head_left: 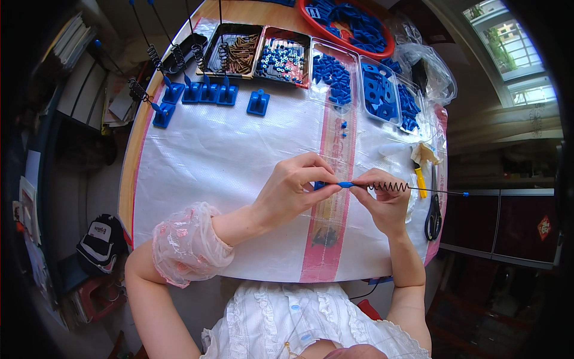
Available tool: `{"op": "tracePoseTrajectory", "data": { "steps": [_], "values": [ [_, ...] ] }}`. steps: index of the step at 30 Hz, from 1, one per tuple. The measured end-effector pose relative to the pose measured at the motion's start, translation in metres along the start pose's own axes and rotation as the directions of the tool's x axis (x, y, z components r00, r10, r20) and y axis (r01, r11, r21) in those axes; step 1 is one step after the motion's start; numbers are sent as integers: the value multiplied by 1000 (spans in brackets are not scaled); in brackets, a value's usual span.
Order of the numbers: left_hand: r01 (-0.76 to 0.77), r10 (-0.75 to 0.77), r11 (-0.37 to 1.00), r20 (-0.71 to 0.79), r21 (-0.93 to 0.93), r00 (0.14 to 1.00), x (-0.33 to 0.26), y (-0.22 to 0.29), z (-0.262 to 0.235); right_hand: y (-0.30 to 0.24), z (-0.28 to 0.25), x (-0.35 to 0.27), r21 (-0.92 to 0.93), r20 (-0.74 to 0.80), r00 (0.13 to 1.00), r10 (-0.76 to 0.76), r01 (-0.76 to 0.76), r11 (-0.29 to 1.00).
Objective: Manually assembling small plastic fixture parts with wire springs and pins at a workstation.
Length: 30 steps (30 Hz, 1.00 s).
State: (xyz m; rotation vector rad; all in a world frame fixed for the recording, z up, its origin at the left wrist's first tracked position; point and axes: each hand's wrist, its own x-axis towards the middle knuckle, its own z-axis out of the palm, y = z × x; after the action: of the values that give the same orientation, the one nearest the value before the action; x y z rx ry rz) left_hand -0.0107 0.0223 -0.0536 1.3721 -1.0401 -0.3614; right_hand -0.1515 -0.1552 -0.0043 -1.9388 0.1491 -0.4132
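Note:
Over the middle of the table, my left hand pinches a small blue plastic part between thumb and fingers. My right hand grips the near end of a dark coiled spring wire, right up against that blue part. The wire runs on to the right as a straight rod with a blue tip. Part of the blue piece is hidden behind my left fingers. At the far left stand several blue bases with coiled wires rising from them. A lone blue base without a wire sits beside them.
Along the back are a tray of brass-coloured screws, a tray of small blue and white pieces, clear boxes of blue parts and a red basin. Black scissors and a yellow-handled tool lie at right.

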Motion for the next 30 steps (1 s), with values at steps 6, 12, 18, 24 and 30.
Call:
{"op": "tracePoseTrajectory", "data": {
  "steps": [6,12,18,24,30],
  "values": [
    [26,-26,1000,-1,10,1000,0,2,0,1,2,0,26,-2,1000,16,-16,1000],
    [57,-57,998,4,-34,998,-1,3,2,1,3,-1,42,2,999,39,-39,998],
    [138,-135,983,32,-121,990,3,5,2,2,-1,1,10,31,999,32,-32,999],
    [131,-129,984,27,-117,991,2,3,3,4,2,-2,15,10,997,73,-73,997],
    [170,-170,976,12,-133,985,1,2,4,9,7,-2,66,-14,998,59,-58,996]
  ]
}}
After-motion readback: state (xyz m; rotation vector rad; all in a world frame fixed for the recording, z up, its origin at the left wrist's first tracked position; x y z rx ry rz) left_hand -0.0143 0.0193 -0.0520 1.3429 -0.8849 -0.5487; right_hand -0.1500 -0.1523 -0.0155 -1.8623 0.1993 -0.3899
